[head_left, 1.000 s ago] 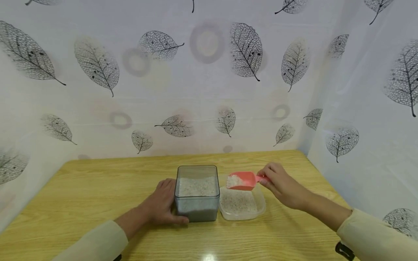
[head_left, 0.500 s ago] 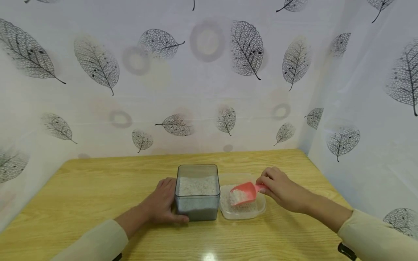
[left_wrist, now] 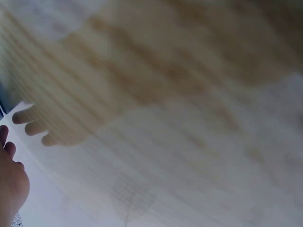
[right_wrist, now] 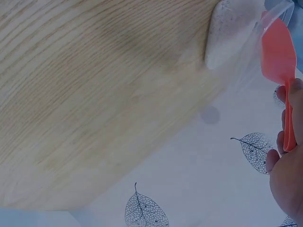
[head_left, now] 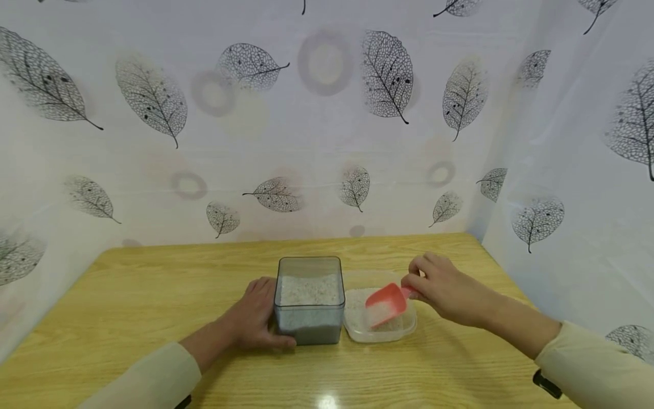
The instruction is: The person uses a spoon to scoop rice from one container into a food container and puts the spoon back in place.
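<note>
My right hand (head_left: 449, 289) pinches the handle of a red plastic scoop (head_left: 386, 301), also seen at the upper right of the right wrist view. The scoop tilts down to the left over a low clear tub (head_left: 380, 337), white rice-like grains in its bowl. More of these grains (head_left: 355, 304) lie in the tub. To the tub's left stands a taller smoky-grey square container (head_left: 309, 326), holding pale grains (head_left: 309, 289) too. My left hand (head_left: 252, 315) holds that container's left side, thumb at the front corner. Its fingertips are partly hidden. The left wrist view catches only part of the hand (left_wrist: 12, 179).
The two containers stand side by side on a wood-grain table (head_left: 153, 295). A white sheet with leaf prints (head_left: 317, 136) hangs behind the table and along its sides.
The scoop has come down from above the tub, now with its mouth tipped down into it. My right hand has shifted slightly. The left hand and grey container stay put.
</note>
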Demonstrator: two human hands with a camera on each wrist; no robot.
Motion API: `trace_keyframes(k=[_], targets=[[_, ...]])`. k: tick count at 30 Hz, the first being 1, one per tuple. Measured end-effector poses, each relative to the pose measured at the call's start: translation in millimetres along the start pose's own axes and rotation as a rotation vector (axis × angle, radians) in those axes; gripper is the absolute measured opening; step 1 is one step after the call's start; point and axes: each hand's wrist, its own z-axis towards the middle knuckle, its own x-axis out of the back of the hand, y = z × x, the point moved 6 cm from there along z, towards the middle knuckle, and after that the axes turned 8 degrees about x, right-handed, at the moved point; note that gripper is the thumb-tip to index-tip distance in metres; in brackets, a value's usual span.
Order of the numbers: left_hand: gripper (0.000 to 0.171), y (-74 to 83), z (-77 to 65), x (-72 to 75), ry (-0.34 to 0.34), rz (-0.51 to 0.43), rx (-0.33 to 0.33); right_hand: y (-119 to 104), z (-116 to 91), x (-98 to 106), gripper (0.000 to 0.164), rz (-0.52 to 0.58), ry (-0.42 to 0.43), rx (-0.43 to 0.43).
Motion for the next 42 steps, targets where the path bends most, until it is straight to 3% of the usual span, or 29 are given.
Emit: trace_keyframes(k=[6, 10, 13, 16, 21, 30, 36, 42], targets=[[0.117, -1.8, -0.3, 0.3, 0.004, -0.003, 0.003, -1.2, 4.0, 8.9, 0.022, -0.061, -0.013, 0.045], [0.118, -3.0, -0.5, -0.6, -0.005, -0.002, 0.009, -3.5, 7.2, 15.6, 0.037, -0.136, -0.025, 0.095], [0.118, -2.9, -0.1, -0.9, -0.008, -0.009, 0.010, -2.0, 12.6, 25.3, 0.052, -0.180, 0.005, 0.105], [0.118, -2.7, 0.6, -1.4, -0.013, -0.016, 0.013, 2.8, 21.5, 38.4, 0.055, -0.187, 0.068, 0.078], [0.118, -2.2, 1.3, -2.0, -0.022, -0.023, 0.021, 8.9, 38.2, 57.7, 0.054, -0.177, 0.161, 0.054], [0.120, -2.0, 1.2, -1.0, -0.036, -0.021, 0.031, -0.7, 66.8, 66.0, 0.052, -0.143, 0.204, 0.045], [0.117, 0.6, -0.1, 0.8, -0.010, -0.025, 0.002, -10.4, 84.6, 56.0, 0.049, -0.117, 0.180, 0.063], [0.117, 0.9, 0.0, 2.0, -0.015, -0.023, 0.004, -21.0, 103.0, 45.6, 0.024, -0.108, 0.109, 0.073]])
